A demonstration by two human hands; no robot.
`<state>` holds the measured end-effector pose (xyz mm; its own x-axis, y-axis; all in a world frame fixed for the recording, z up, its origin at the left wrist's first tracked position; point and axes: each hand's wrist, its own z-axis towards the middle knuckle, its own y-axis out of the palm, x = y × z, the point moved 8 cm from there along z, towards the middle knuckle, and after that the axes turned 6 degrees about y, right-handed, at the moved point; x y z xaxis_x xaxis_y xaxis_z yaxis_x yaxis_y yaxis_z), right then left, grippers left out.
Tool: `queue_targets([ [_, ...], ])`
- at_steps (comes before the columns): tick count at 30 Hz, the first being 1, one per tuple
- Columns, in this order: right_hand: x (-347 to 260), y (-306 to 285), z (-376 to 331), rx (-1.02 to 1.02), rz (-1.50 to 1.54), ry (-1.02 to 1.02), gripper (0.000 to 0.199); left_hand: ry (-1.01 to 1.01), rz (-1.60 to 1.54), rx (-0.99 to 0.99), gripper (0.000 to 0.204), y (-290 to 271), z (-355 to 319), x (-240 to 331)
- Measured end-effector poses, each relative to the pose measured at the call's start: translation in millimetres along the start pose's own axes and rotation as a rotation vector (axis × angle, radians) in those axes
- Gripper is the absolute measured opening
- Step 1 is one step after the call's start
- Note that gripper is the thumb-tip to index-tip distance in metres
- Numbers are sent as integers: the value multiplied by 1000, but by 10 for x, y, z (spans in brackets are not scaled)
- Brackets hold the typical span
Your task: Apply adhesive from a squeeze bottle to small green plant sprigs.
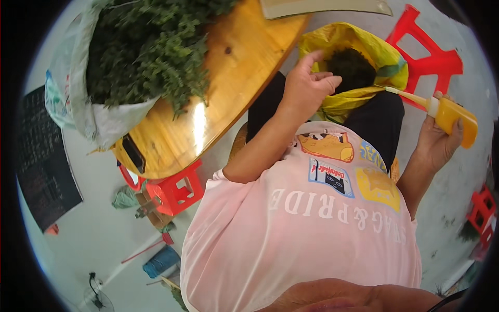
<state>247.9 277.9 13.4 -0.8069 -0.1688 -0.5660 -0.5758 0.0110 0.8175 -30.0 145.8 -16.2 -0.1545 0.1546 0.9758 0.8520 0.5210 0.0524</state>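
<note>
My left hand [308, 83] hovers over a yellow bag [364, 49] that lies open on my lap, with a dark clump of greens [352, 66] inside it. Its fingers are loosely curled beside the greens and I see nothing in them. My right hand [435, 139] is out to the right, closed around the yellow-orange handle of a knife [451, 117]. The narrow blade points left toward the bag. I wear a pink printed shirt [312, 223] and black trousers.
A round wooden table [228, 67] stands ahead on the left, bearing a white sack [88, 112] heaped with green leafy sprigs and a dark phone [133, 153] at its edge. Red plastic stools [174, 190] [429, 57] stand around. A fan [96, 296] is on the floor.
</note>
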Motion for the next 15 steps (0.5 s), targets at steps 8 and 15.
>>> queue_targets([
  [8, 239, 164, 48, -44, -104, 54, 40, 622, 672, 383, 12, -962, -686, 1109],
  [15, 356, 269, 47, -57, -135, 89, 39, 467, 716, 741, 11, -1984, -1000, 1134],
])
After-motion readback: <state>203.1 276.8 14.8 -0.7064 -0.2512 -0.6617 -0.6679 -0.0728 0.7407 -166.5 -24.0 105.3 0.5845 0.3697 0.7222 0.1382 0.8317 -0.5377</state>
